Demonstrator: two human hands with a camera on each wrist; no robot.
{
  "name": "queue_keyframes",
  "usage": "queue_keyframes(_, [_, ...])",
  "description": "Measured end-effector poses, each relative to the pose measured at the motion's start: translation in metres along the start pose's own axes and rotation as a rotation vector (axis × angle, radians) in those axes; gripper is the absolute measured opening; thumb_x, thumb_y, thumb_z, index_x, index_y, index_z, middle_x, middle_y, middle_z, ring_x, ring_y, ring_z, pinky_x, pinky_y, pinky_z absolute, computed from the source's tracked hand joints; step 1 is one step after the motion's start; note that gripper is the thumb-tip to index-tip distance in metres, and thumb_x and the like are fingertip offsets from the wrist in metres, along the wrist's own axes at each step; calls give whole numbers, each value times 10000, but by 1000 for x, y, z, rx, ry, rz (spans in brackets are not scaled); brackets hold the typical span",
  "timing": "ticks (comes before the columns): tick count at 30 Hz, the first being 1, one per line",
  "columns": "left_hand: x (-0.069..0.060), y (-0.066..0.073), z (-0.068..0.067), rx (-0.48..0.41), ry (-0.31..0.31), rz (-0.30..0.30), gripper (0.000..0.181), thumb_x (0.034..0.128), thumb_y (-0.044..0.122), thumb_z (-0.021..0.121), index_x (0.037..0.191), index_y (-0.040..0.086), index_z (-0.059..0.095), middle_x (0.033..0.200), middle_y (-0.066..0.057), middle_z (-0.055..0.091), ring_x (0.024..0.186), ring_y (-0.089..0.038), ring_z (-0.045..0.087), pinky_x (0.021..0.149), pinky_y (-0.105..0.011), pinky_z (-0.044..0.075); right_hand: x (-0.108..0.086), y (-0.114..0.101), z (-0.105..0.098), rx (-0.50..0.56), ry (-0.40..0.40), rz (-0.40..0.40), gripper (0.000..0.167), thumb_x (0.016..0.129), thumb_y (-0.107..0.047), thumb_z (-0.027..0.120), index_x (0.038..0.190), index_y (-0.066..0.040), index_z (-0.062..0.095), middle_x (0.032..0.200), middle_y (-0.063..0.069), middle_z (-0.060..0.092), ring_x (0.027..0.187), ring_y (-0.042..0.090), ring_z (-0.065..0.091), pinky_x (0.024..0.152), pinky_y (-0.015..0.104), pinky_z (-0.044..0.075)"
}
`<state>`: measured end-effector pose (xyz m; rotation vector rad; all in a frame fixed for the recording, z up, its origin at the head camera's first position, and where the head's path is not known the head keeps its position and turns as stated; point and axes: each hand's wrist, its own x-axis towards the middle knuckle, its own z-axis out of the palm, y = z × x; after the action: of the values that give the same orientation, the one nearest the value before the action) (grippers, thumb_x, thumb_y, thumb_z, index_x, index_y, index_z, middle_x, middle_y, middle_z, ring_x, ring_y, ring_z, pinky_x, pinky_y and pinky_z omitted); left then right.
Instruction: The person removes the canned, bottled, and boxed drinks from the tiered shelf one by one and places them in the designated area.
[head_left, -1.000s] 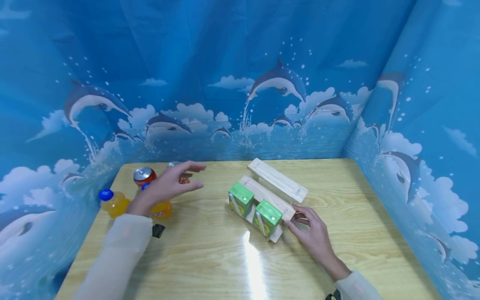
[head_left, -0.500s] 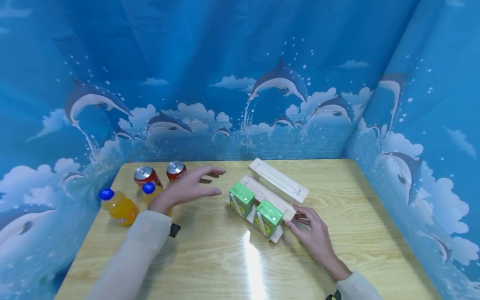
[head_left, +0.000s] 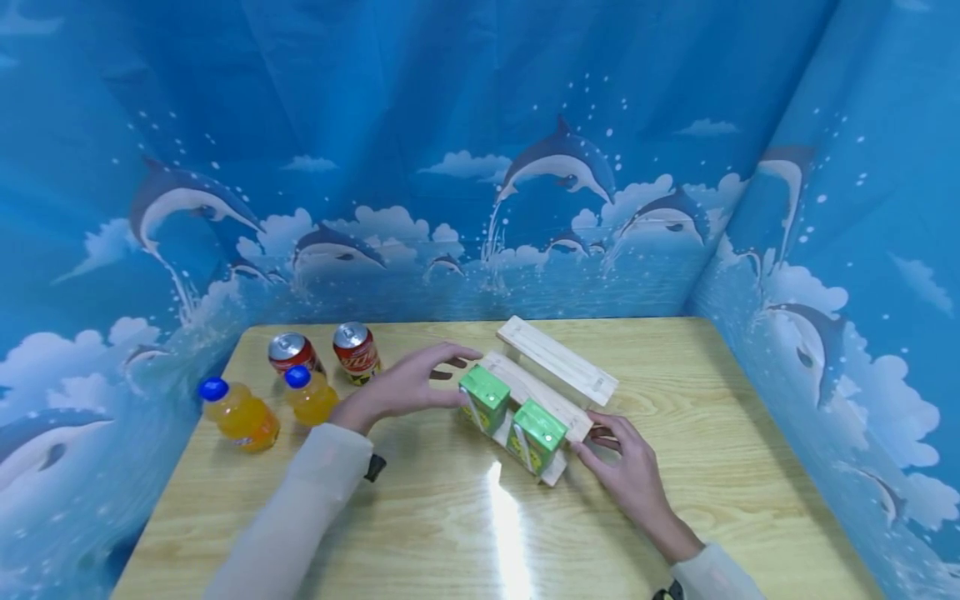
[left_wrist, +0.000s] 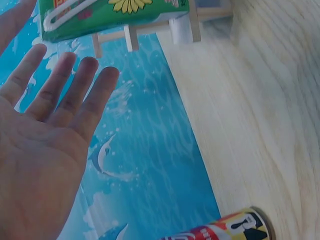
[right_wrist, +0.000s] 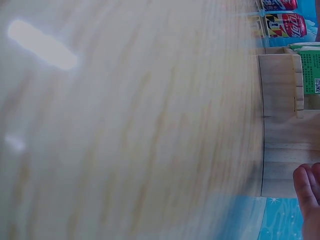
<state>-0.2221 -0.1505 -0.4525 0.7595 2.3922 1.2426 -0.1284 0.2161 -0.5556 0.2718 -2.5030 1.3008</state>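
A light wooden stepped rack point(head_left: 556, 365) stands on the table at right of centre. On its lower front step sit two green drink cartons, a left carton point(head_left: 483, 398) and a right carton point(head_left: 536, 435). My left hand point(head_left: 405, 385) is at the left carton, thumb by its front and spread fingers behind its top corner; in the left wrist view the palm and extended fingers point(left_wrist: 95, 95) show below the carton point(left_wrist: 120, 15), with a gap. At the rack's right end, my right hand point(head_left: 626, 467) rests its fingertips and thumb against the side panel point(right_wrist: 280, 135).
Left on the table stand two red cans, a left can point(head_left: 292, 350) and a right can point(head_left: 357, 354), plus two blue-capped orange drink bottles, one farther left point(head_left: 243, 421) and one nearer point(head_left: 311, 398). A dolphin-print curtain point(head_left: 465, 208) surrounds the table's back and sides.
My left hand has moved right, from over the cans and bottles to the left green carton, uncovering those drinks. My right hand, the rack and both cartons have stayed in place.
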Motion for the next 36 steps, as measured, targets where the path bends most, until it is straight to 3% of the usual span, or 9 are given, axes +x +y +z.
queue_keyframes(6, [5, 0, 9, -25, -36, 18, 717, 964, 295, 860, 1598, 192, 539, 1655, -46, 522, 1493, -315, 533, 1217, -572, 488, 0, 0, 0, 3, 1, -1, 502, 868, -94, 925, 1324, -31, 725, 1216, 117, 742, 1020, 315, 775, 913, 280, 658])
queue_keyframes(11, [8, -1, 17, -16, -47, -2, 724, 951, 322, 873, 1592, 230, 550, 1652, -20, 525, 1492, -280, 532, 1222, -568, 482, 1, 1, 1, 9, 0, 5, 503, 869, -92, 925, 1327, -36, 724, 1221, 115, 740, 1027, 311, 773, 921, 254, 649])
queue_keyframes(18, [11, -1, 26, 1, -29, -39, 742, 927, 348, 888, 1588, 288, 556, 1681, -7, 501, 1517, -279, 511, 1236, -594, 454, 1, 0, 0, 16, 1, -5, 505, 870, -95, 923, 1328, -26, 720, 1216, 122, 740, 1020, 312, 774, 919, 305, 661])
queue_keyframes(36, [16, -4, 30, -25, -6, -30, 629, 935, 260, 880, 1510, 255, 624, 1589, 1, 591, 1388, -228, 617, 1166, -516, 542, 0, 2, 0, 16, 0, -5, 502, 878, -111, 923, 1332, -39, 721, 1225, 106, 740, 1029, 301, 773, 921, 304, 661])
